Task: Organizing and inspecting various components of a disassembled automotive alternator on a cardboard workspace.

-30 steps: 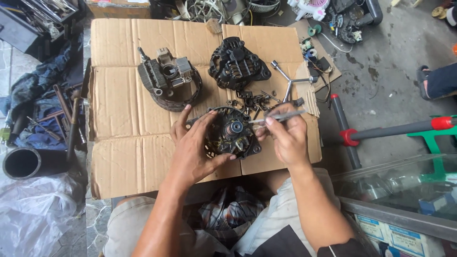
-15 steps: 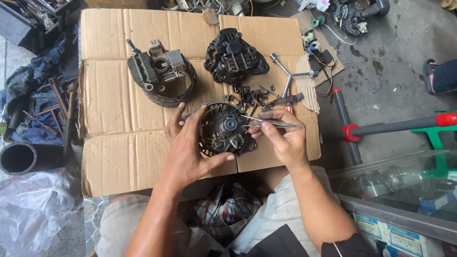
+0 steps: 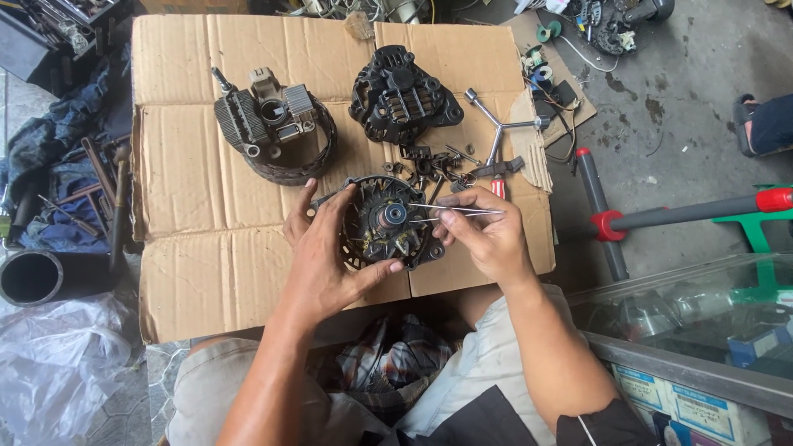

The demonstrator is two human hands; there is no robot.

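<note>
A round black alternator part [image 3: 385,221] with fan blades and a shaft in its middle lies on a flattened cardboard sheet [image 3: 190,190]. My left hand [image 3: 324,256] cups its left and lower side and steadies it. My right hand [image 3: 486,235] pinches thin metal tweezers [image 3: 450,213] whose tips point left at the middle of the part. Two other alternator pieces lie farther back: a grey one with a copper winding ring [image 3: 273,124] and a black housing [image 3: 403,95].
Small screws and bits [image 3: 429,161] and a three-armed wrench [image 3: 500,128] lie right of the housing. A red-and-black jack handle [image 3: 686,213] crosses the concrete floor at right. Tools and rags [image 3: 66,173] crowd the left, with a dark pipe [image 3: 33,277]. A glass case [image 3: 702,314] stands at lower right.
The view has drifted slightly. My hands stay on the round part, and the tweezers have shifted a little toward its middle.
</note>
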